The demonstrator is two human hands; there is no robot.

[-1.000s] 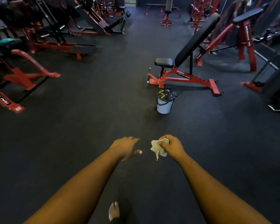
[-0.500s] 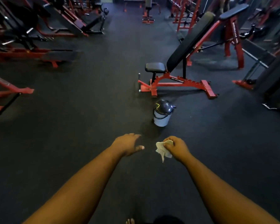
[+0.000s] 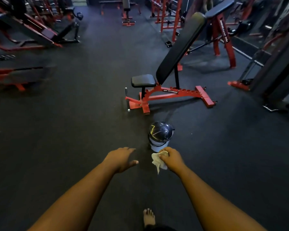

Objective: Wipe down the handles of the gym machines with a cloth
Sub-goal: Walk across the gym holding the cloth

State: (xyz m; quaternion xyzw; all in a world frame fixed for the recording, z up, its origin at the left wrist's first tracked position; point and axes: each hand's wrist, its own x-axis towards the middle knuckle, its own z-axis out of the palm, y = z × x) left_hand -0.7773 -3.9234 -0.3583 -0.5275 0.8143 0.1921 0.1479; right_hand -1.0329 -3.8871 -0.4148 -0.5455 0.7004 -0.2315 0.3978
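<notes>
While the right hand (image 3: 173,160) grips it, the cloth (image 3: 157,161) shows as a pale, crumpled wad (cream or off-white) with one corner hanging below the fist, in front of a bucket (image 3: 158,139) on the dark floor (image 3: 57,147). Beside it, the left hand (image 3: 122,160) hangs loose, holding nothing.

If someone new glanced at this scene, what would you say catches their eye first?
Probably the red-framed incline bench standing mid-floor, centre right. Just in front of it a small white bucket with a dark domed lid sits on the dark floor. Nearest the camera, the right hand holds a pale cloth, while the left hand is open.
</notes>
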